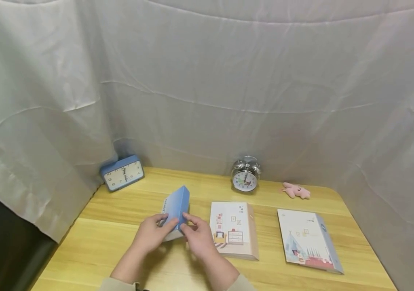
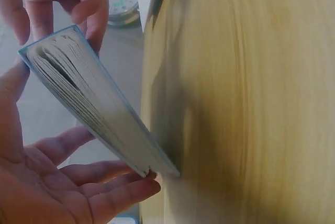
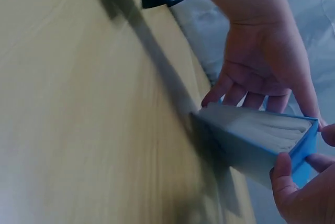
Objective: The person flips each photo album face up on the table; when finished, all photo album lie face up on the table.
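Note:
A thick blue hardcover book (image 1: 177, 204) with white lettering is held tilted above the table by both hands. My left hand (image 1: 152, 233) grips it from the left, thumb on the cover near the spine and fingers along the other side. My right hand (image 1: 200, 238) pinches the spine side between thumb and fingers. In the left wrist view the slightly wavy page edges of the book (image 2: 97, 103) show between its covers. The right wrist view shows the right hand (image 3: 309, 195) at the spine corner and the left hand's fingers spread along the far cover.
Two illustrated books lie flat to the right, one nearer (image 1: 230, 230) and one farther (image 1: 307, 240). Along the back stand a blue clock (image 1: 123, 173) and a silver twin-bell alarm clock (image 1: 245, 178), with a pink plush toy (image 1: 296, 190). Grey curtains (image 1: 207, 81) surround the wooden table (image 1: 94, 242).

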Action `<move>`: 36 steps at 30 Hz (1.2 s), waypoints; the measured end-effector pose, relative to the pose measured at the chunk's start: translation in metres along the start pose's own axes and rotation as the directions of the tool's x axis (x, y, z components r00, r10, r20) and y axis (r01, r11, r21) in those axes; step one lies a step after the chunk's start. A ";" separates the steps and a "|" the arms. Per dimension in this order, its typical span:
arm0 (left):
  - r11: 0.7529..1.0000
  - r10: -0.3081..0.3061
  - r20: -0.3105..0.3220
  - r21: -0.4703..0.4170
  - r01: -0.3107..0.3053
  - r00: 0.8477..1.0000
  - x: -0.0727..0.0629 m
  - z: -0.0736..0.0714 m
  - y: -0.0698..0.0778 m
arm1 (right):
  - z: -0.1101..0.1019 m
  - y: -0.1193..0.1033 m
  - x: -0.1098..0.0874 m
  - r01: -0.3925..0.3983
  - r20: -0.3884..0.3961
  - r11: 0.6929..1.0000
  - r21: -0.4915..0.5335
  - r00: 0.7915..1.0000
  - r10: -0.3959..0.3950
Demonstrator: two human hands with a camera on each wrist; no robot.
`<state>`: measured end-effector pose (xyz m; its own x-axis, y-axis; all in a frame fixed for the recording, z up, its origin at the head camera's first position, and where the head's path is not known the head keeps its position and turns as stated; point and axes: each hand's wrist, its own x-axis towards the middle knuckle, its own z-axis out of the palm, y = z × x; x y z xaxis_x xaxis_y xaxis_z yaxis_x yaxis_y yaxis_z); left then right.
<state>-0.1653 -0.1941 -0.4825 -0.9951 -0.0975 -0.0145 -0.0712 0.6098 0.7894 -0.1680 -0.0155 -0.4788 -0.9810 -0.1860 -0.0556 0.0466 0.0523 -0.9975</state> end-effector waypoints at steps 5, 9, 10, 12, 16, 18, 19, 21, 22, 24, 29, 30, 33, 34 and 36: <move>0.999 -0.011 -0.034 -0.042 0.010 0.999 -0.001 0.002 0.003 | -0.002 -0.005 0.000 0.024 -0.035 0.999 0.027 0.999 -0.023; 0.994 -0.028 -0.038 -0.110 0.024 0.999 -0.002 0.003 0.004 | -0.001 -0.006 0.000 0.042 -0.046 0.998 0.056 0.998 -0.039; 0.991 -0.028 -0.043 -0.130 0.022 0.999 -0.002 0.003 0.004 | -0.001 -0.007 0.000 0.044 -0.047 0.997 0.062 0.998 -0.041; 0.983 -0.039 -0.061 -0.181 0.028 0.997 -0.002 0.004 0.005 | 0.000 -0.007 0.000 0.049 -0.049 0.996 0.072 0.998 -0.046; 0.965 -0.027 -0.153 -0.261 -0.014 0.988 -0.001 0.007 0.004 | 0.002 -0.011 -0.001 0.057 -0.030 0.995 0.082 0.998 -0.055; 0.958 -0.017 -0.204 -0.285 -0.043 0.979 0.000 0.008 0.004 | 0.004 -0.012 0.000 0.062 -0.020 0.995 0.083 0.998 -0.060; 0.954 -0.010 -0.225 -0.293 -0.058 0.974 0.001 0.008 0.004 | 0.005 -0.013 0.000 0.064 -0.015 0.995 0.082 0.998 -0.063; 0.945 -0.003 -0.253 -0.317 -0.080 0.967 0.002 0.007 0.003 | 0.006 -0.013 0.001 0.062 -0.006 0.995 0.082 0.998 -0.061; 0.941 0.000 -0.264 -0.327 -0.089 0.964 0.003 0.007 0.003 | 0.007 -0.012 0.002 0.063 -0.002 0.995 0.081 0.998 -0.063; 0.928 -0.002 -0.276 -0.358 -0.101 0.961 0.002 0.005 0.002 | 0.008 -0.011 0.002 0.067 0.018 0.994 0.083 0.997 -0.068; 0.904 0.000 -0.280 -0.410 -0.119 0.960 0.000 0.000 0.000 | 0.009 -0.005 0.005 0.069 0.092 0.994 0.083 0.993 -0.077; 0.903 0.001 -0.279 -0.413 -0.121 0.960 0.000 -0.001 0.000 | 0.009 -0.004 0.006 0.071 0.105 0.994 0.082 0.991 -0.080; 0.900 0.012 -0.279 -0.415 -0.132 0.960 0.000 -0.003 -0.001 | 0.011 0.001 0.007 0.065 0.139 0.994 0.082 0.987 -0.076; 0.901 0.016 -0.280 -0.413 -0.135 0.960 0.000 -0.004 -0.002 | 0.011 0.002 0.008 0.062 0.148 0.994 0.090 0.986 -0.075; 0.902 0.020 -0.279 -0.410 -0.137 0.960 0.001 -0.004 -0.002 | 0.012 0.005 0.010 0.054 0.158 0.993 0.105 0.985 -0.070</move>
<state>-0.1659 -0.1986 -0.4813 -0.9378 -0.3011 0.1727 0.1005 0.2406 0.9654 -0.1756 -0.0285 -0.4853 -0.9399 -0.3414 0.0087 0.0128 -0.0607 -0.9981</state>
